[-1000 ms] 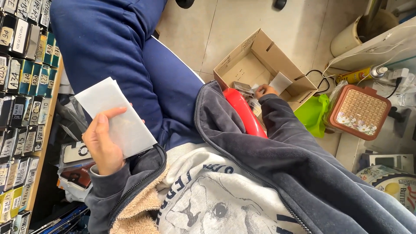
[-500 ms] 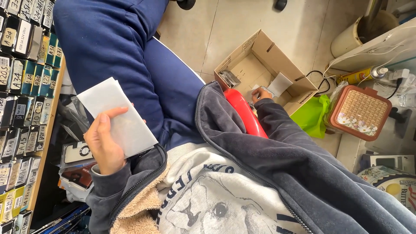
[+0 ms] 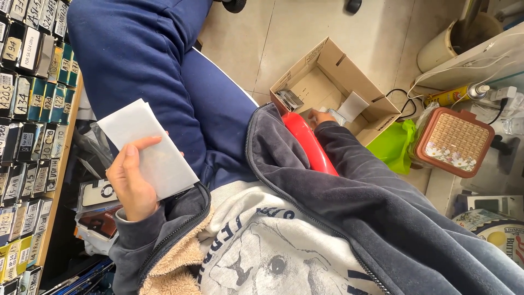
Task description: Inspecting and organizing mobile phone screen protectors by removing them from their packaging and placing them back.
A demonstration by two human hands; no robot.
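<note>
My left hand (image 3: 131, 183) holds a flat white packet (image 3: 147, 147) above my lap, thumb across its near edge. My right hand (image 3: 321, 116) reaches into an open cardboard box (image 3: 349, 74) on the floor. The grey sleeve covers most of that hand. Its fingertips touch a small clear wrapper (image 3: 337, 116), and I cannot tell whether they grip it. A small dark packet (image 3: 289, 100) lies in the box's near corner, and a white slip (image 3: 353, 105) leans inside the box. A red curved object (image 3: 308, 143) lies under my right forearm.
Racks of small labelled boxes (image 3: 33, 82) run down the left side, with phone cases (image 3: 95, 194) below my left hand. On the right are a green bag (image 3: 393, 145), a brown woven-lid container (image 3: 453, 142), a yellow spray can (image 3: 453, 95), cables and a cream bucket (image 3: 442, 49).
My right hand carried the small dark packet to the box, let it go in the near corner, then moved deeper into the box. The left hand and white packet stayed put.
</note>
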